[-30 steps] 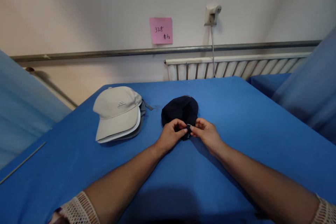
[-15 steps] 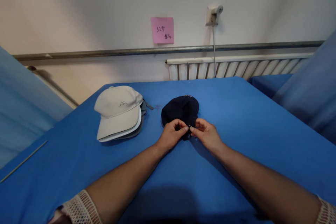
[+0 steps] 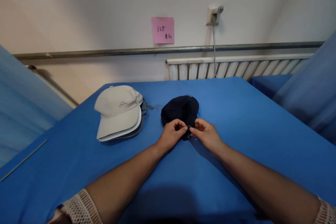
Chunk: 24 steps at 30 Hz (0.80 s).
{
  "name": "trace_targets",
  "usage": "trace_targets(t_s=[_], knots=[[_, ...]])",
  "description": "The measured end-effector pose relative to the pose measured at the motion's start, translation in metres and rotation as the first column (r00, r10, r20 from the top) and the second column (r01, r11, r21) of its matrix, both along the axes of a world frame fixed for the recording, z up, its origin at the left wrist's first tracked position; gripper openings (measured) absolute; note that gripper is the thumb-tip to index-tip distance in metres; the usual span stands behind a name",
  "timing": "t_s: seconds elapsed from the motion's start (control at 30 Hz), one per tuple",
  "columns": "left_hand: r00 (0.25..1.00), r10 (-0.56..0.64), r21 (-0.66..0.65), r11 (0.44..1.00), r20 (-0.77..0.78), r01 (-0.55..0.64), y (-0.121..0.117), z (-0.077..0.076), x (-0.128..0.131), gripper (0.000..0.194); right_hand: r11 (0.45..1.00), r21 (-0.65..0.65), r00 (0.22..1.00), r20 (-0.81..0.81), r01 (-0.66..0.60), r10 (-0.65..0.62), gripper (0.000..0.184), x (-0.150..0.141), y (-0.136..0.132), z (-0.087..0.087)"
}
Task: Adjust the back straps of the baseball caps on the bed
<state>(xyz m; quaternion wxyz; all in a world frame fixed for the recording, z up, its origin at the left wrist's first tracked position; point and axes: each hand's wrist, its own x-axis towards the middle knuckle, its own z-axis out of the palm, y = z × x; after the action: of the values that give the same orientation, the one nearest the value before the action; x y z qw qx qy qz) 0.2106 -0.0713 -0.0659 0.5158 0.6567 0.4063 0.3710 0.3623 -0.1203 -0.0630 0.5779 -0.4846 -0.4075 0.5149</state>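
A dark navy cap (image 3: pixel 178 107) lies on the blue-covered table (image 3: pixel 231 182), its brim pointing away from me. At its near edge, my left hand (image 3: pixel 173 131) pinches the strap end of the cap between thumb and fingers. Just across from it, my right hand (image 3: pixel 206 131) is closed in a pinch on the same strap, by a small shiny buckle (image 3: pixel 189 126). The fingertips of both hands are almost touching. What exactly lies between them is partly hidden.
To the left sits a stack of caps, a beige cap (image 3: pixel 118 106) on top with white and grey brims below. A thin rod (image 3: pixel 23 161) lies at the far left. Behind stand a radiator (image 3: pixel 236 67), a metal rail (image 3: pixel 110 53) and a plugged-in cord (image 3: pixel 214 49). Blue curtains (image 3: pixel 21 105) hang on both sides.
Hardly anything differs. The near end of the navy cap and the small buckle have shifted very slightly between my fingertips.
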Motion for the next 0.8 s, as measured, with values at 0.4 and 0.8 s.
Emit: trace_targets(t_s=[0.4, 0.8], knots=[[0.997, -0.046, -0.092, 0.994, 0.059, 0.052, -0.0031, 0.0026, -0.0008, 0.021, 0.992, -0.126, 0.978, -0.207, -0.026, -0.001, 0.041, 0.0011, -0.0054, -0.0008], [1.0, -0.013, -0.033, 0.999, -0.004, 0.013, -0.0009, -0.0014, -0.0002, 0.023, 0.997, -0.059, 0.993, -0.109, -0.052, 0.045, 0.037, -0.0004, -0.0036, 0.002]])
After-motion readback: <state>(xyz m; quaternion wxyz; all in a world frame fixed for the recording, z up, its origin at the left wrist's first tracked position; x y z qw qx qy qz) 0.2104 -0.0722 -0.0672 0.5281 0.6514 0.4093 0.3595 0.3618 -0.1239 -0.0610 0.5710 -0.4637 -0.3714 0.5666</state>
